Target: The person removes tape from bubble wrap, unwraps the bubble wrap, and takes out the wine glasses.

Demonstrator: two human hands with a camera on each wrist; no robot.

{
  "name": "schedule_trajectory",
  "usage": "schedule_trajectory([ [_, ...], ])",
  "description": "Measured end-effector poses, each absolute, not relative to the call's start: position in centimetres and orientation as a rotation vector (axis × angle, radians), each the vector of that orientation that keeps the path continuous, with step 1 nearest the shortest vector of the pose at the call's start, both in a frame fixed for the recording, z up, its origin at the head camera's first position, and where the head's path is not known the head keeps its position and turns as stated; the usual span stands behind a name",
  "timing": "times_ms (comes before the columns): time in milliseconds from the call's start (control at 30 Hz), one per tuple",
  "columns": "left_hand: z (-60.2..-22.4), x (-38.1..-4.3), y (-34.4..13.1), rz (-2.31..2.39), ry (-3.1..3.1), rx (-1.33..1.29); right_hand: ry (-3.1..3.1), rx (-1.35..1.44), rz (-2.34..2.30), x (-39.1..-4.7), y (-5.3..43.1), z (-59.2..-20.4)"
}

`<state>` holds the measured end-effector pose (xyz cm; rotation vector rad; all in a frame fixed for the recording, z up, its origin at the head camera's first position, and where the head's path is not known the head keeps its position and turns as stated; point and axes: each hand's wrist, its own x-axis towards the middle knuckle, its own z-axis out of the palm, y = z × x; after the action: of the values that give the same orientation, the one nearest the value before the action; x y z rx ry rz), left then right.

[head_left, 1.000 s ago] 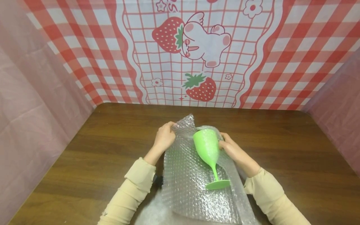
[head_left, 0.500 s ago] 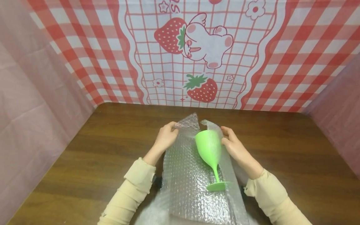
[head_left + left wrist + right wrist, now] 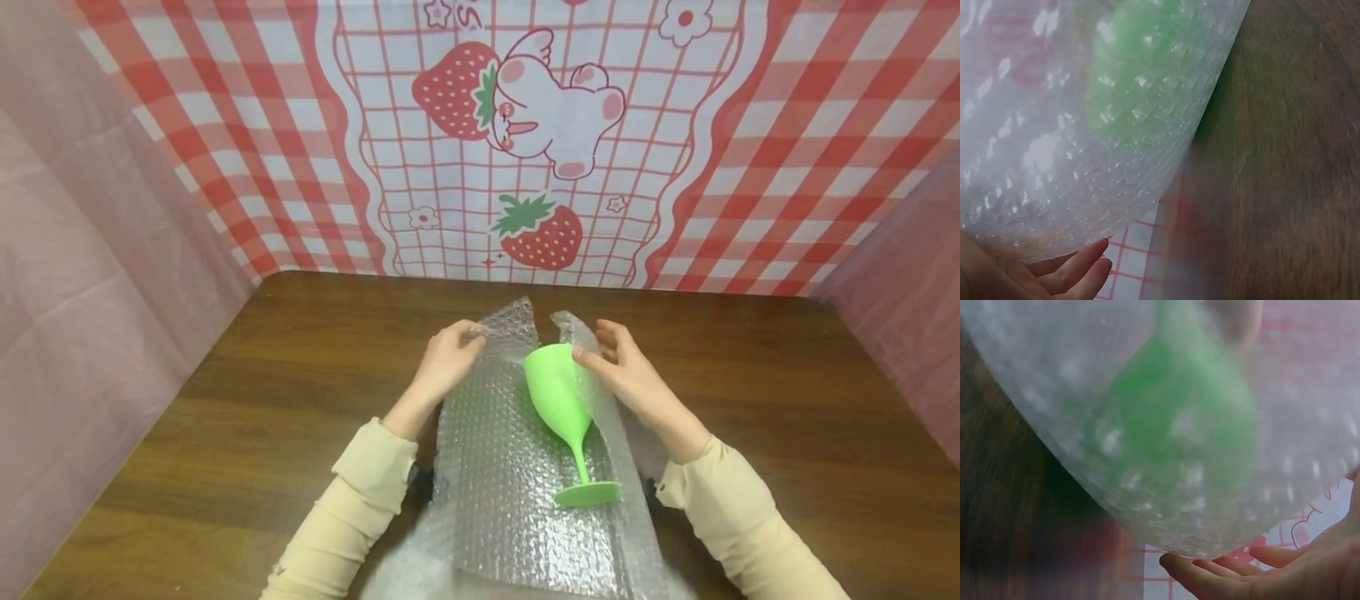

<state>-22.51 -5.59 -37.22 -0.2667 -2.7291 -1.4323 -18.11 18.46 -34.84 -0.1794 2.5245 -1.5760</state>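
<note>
A light green plastic goblet [image 3: 555, 392] lies tilted on a sheet of clear bubble wrap [image 3: 517, 492], its round foot toward me. The right flap of the wrap covers part of the cup. My left hand [image 3: 448, 360] pinches the wrap's upper left edge. To the right of the goblet, my right hand [image 3: 633, 379] has its thumb on the flap by the rim, with its fingers loosely extended behind. Both wrist views show the goblet blurred through the wrap; the left fingers [image 3: 1082, 275] and right fingers [image 3: 1210, 575] appear at its edge.
Everything is on a brown wooden table [image 3: 285, 400]. Behind it hangs a red and white checked cloth [image 3: 420, 175] with strawberry prints. Pink curtains [image 3: 97, 333] flank both sides. More pale wrapping material [image 3: 408, 567] lies near the front edge.
My right hand loosens its grip on the flap, and its thumb moves up and left toward the goblet's rim. My left hand shifts slightly right, still pinching the bubble wrap.
</note>
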Motion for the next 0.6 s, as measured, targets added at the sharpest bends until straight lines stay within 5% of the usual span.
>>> schedule_trajectory([
  [600,-37.7,-22.96,-5.91,-1.418,-2.696,-0.201,2.569,-0.176,-1.614,-18.01,19.51,-35.54],
])
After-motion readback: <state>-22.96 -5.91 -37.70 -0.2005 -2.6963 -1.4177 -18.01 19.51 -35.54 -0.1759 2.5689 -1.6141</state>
